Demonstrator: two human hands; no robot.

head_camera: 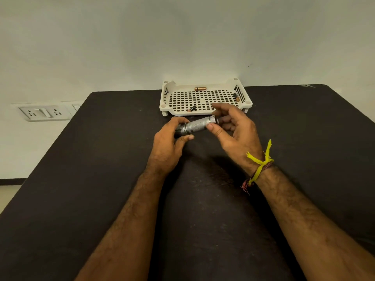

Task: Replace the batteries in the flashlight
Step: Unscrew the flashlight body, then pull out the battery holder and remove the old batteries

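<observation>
A silver knurled flashlight (196, 126) lies level between both hands, just above the dark table. My left hand (168, 146) grips its head end at the left. My right hand (235, 131) pinches its tail end between thumb and fingers; the tail cap itself is hidden by those fingers. Behind the hands stands a white perforated tray (205, 98). In it lie three batteries: a copper-coloured one (200, 88) at the back wall, a dark one (192, 108) at the front edge, and another (236, 97) by the right wall.
The black table (101, 179) runs from the wall toward me, with its left edge slanting away. A white wall socket panel (43, 112) sits on the wall at the left. A yellow and red thread band (258, 169) circles my right wrist.
</observation>
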